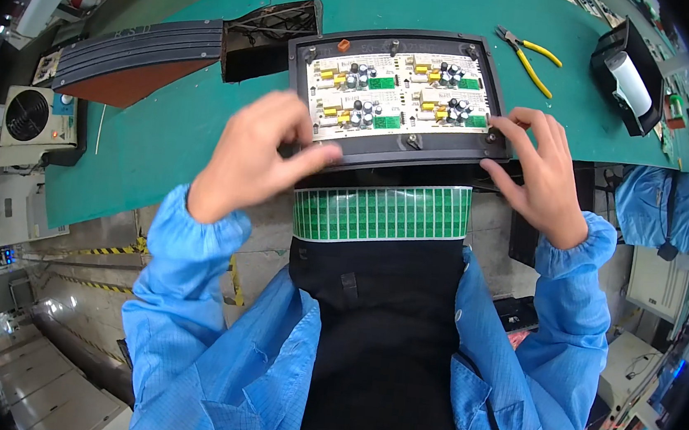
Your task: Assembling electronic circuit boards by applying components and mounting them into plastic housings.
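Note:
A black frame-like fixture [368,144] lies at the bench's front edge with a white circuit board panel [410,97] in it. The panel carries capacitors, yellow parts and several green labels [387,122]. My left hand [261,153] is at the fixture's front left corner, thumb spread from the curled fingers and reaching over the front rim. At the front right corner is my right hand [541,172], its index fingertip by the panel's edge and its thumb apart at the rim. Neither hand shows anything held. A sheet of green labels [382,213] lies just below the fixture, toward me.
Yellow-handled cutters [533,63] lie on the green bench mat [179,129] beyond the fixture. A black holder with a white roll [627,83] stands at the far right. To the left are a long dark panel [140,54], a rectangular opening [266,37] and a fan unit [29,114].

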A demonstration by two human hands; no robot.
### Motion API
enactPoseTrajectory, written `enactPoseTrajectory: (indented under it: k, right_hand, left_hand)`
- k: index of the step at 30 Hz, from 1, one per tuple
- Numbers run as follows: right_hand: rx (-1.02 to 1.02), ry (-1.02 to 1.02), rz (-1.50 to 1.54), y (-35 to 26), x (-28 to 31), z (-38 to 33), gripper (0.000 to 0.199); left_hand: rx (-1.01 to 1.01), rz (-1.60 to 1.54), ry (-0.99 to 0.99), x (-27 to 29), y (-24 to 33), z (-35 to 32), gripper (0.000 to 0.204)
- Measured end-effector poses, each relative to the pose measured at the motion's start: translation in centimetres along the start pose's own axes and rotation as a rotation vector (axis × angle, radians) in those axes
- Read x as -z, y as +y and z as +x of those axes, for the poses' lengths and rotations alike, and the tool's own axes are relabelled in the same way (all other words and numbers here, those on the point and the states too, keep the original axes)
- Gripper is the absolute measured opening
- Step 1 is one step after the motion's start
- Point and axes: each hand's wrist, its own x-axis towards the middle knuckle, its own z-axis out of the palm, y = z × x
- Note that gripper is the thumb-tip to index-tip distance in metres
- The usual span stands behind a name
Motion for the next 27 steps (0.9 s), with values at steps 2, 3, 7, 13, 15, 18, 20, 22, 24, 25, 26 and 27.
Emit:
enactPoseTrajectory:
  k: [2, 3, 7, 13, 15, 18, 20, 22, 24, 25, 26, 27]
  right_hand:
    - [-0.003, -0.076, 0.019, 1.3, 0.0, 0.2, 0.047]
    - [0.031, -0.056, -0.013, 1.5, 0.0, 0.7, 0.046]
    - [0.077, -0.248, 0.166, 2.6, 0.9, 3.5, 0.031]
    - [-0.003, -0.086, 0.059, 5.4, -1.8, 8.5, 0.023]
    - [0.028, -0.117, -0.089, 6.8, -2.6, 8.7, 0.03]
    - [0.091, -0.19, -0.035, 8.5, -2.3, 10.0, 0.028]
    - [0.086, -0.227, 0.038, 9.7, -2.3, 11.1, 0.026]
    - [0.025, -0.388, 0.193, 10.9, -2.0, 12.9, 0.022]
    - [0.027, -0.437, 0.193, 10.7, -2.0, 13.7, 0.024]
    - [0.106, -0.346, 0.146, 8.8, -2.4, 14.3, 0.025]
    - [0.178, -0.254, 0.096, 7.1, -2.8, 14.8, 0.027]
    - [0.182, -0.219, 0.154, 5.9, -4.0, 15.1, 0.03]
  left_hand:
    - [0.048, -0.075, 0.162, 0.3, -1.6, 2.5, 0.027]
    - [0.001, -0.075, 0.277, 0.2, -3.3, 3.7, 0.025]
    - [0.033, -0.07, 0.272, 0.4, -8.4, 7.4, 0.023]
    - [0.002, -0.066, 0.093, -0.3, -9.9, 7.4, 0.032]
    - [-0.002, -0.085, 0.098, -0.5, -9.5, 7.1, 0.033]
    - [0.017, -0.052, 0.089, -0.2, -9.2, 7.0, 0.033]
    - [0.011, -0.041, 0.09, -0.2, -9.3, 7.0, 0.03]
    - [0.002, -0.056, 0.102, -0.2, -9.7, 7.1, 0.028]
    - [-0.007, -0.069, 0.11, -0.4, -10.1, 7.2, 0.027]
    - [-0.029, -0.073, 0.13, -0.5, -10.4, 7.0, 0.026]
    - [-0.056, -0.081, 0.151, -0.5, -10.5, 6.9, 0.026]
    - [-0.048, -0.072, 0.156, -0.5, -10.6, 6.7, 0.024]
